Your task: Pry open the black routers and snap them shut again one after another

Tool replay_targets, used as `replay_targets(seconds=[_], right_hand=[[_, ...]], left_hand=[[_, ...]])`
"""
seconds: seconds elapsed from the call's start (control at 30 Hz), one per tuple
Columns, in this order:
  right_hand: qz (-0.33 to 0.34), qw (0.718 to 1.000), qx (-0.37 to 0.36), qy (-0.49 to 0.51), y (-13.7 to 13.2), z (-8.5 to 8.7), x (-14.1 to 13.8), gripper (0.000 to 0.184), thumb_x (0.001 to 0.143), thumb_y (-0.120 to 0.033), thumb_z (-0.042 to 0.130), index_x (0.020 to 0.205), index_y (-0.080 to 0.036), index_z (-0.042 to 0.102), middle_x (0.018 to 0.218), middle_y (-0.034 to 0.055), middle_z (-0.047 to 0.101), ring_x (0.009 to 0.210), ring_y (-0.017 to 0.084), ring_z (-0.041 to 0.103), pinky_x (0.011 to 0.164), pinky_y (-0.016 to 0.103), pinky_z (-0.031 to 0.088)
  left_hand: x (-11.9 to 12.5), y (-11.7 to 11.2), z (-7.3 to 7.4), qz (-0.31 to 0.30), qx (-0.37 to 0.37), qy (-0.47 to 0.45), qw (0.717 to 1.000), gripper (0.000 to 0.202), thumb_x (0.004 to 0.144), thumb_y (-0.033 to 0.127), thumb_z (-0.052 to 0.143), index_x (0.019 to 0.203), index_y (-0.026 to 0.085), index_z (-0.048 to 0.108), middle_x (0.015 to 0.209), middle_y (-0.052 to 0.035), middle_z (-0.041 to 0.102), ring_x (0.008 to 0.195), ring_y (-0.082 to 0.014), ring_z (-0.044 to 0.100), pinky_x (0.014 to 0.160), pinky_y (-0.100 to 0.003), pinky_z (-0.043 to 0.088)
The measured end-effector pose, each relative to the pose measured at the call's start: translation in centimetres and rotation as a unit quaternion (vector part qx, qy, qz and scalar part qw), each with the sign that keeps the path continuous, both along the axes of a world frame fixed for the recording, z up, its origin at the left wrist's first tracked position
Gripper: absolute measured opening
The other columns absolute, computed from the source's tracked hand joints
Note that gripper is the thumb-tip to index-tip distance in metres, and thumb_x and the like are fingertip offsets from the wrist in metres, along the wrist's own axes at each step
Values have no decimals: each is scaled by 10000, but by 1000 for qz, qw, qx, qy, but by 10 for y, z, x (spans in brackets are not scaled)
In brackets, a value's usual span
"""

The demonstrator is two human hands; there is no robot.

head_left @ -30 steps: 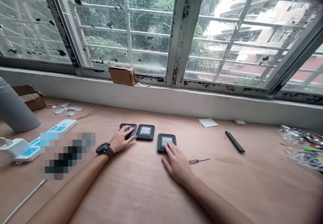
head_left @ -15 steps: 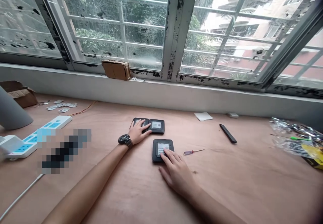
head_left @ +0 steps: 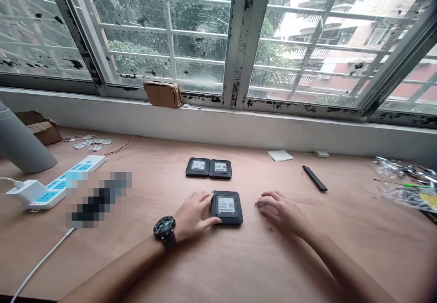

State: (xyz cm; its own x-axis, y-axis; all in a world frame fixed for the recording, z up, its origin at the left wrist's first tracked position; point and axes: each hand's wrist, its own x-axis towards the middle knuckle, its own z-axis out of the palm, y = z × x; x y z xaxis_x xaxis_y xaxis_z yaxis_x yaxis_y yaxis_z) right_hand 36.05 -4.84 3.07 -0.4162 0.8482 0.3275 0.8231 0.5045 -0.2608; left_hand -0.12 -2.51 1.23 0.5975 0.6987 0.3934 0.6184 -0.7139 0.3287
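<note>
A flat black square device [head_left: 226, 207] with a white label lies on the wooden table. Its left edge is between the thumb and fingers of my left hand [head_left: 194, 216], which wears a black watch [head_left: 165, 229]. To its right, my right hand [head_left: 282, 211] has its fingers curled round the small screwdriver [head_left: 257, 204]; most of that tool is hidden by the fingers. Farther back, two similar black devices, a left one [head_left: 198, 167] and a right one [head_left: 220, 169], rest side by side with labels up.
A white power strip [head_left: 73, 178] and a grey cylinder [head_left: 27, 139] stand at left. Toward the right are a white pad [head_left: 280, 155], a black bar [head_left: 314, 178] and plastic bags [head_left: 396, 194]. A cardboard box [head_left: 163, 94] sits on the windowsill.
My left hand has come off the back devices and moved to the front device's left edge. My right hand has left that device and closed on the screwdriver. The view has shifted slightly.
</note>
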Motion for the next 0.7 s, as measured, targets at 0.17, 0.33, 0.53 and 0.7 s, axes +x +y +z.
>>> replay_targets(seconds=[0.17,0.33,0.53,0.7], right_hand=[[-22,1000,16,-10,16,-2,-6,233,1024,-381,520,976,-259,712,1129,75,720,1027,261,663,887,434,542],[-70,997,26,35,27,-5,-23,293,1052,-422,453,1048,-231,676,985,78,762,896,247,704,850,419,526],[-116,970,50,209,21,-19,-19,345,1047,-437,428,1276,-233,587,1107,106,722,867,225,700,720,347,564],[-104,915,62,385,16,-16,-35,307,1060,-384,395,1302,-244,523,1052,85,639,676,163,589,637,335,545]], left_hand=[[18,-1,-9,-24,-10,27,999,832,873,666,664,1498,165,442,1468,-184,537,1380,-366,474,1146,-553,389],[3,31,-8,-64,10,29,997,573,975,530,609,1456,232,515,1457,-113,572,1417,-328,449,1157,-549,375],[-5,27,1,-34,38,-29,998,346,1044,361,509,1349,250,630,1330,-92,655,1235,-257,607,1082,-472,487],[13,5,1,-97,24,35,994,628,937,563,647,1484,290,503,1483,-119,544,1338,-317,538,1142,-552,403]])
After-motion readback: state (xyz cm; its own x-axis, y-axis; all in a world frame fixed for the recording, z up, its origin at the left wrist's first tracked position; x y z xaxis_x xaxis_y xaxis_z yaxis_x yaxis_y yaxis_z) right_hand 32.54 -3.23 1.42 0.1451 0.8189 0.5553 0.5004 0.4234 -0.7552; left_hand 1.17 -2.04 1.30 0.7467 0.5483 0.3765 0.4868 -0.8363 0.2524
